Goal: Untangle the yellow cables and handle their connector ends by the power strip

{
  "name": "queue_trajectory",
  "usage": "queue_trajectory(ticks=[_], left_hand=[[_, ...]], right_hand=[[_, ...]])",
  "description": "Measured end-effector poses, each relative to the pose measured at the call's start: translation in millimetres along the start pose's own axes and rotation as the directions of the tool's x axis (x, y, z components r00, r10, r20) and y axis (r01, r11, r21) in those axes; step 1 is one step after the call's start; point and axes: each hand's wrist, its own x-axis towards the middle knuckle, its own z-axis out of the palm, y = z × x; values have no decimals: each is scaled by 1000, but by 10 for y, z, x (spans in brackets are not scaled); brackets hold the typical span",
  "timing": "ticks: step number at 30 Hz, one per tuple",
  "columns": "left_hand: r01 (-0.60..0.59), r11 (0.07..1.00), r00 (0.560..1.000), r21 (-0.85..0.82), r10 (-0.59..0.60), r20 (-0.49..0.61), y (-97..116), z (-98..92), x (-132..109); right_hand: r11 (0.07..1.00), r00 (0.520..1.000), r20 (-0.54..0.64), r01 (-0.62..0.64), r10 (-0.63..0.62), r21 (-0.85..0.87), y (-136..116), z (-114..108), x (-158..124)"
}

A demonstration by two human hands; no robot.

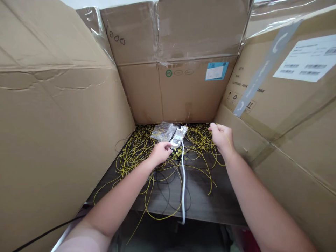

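Observation:
My left hand [160, 152] is closed in a pinch beside a white power strip [179, 136], among thin yellow cables [136, 147] that lie tangled over the dark table [199, 196]. What its fingers hold is too small to make out. My right hand [222, 137] is raised a little to the right, fingers pinched on a yellow cable strand that trails down toward the table. A crumpled clear plastic bag [163, 131] lies just behind the left hand, next to the power strip.
Tall cardboard boxes wall the table on the left [57, 133], back [178, 87] and right [288, 115]. The strip's white cord [183, 189] runs over the table's front edge. Black cables [168, 182] lie under the yellow ones. Small yellow connectors [179, 153] are scattered near the strip.

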Motion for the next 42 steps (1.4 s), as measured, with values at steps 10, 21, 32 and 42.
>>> queue_trajectory(ticks=[10,21,32,42], left_hand=[[-82,872,991,482,21,131,36,148,121],[-226,812,967,537,120,226,-48,208,43],[-256,775,959,577,129,252,-27,256,13],[227,895,955,383,-128,-267,-342,-525,406]], right_hand=[[725,914,246,-71,322,-686,-12,211,897],[812,865,-53,446,-500,-376,-519,112,191],[853,867,-12,486,-497,-190,104,268,-698],[889,900,64,436,-432,-138,143,306,-724]])
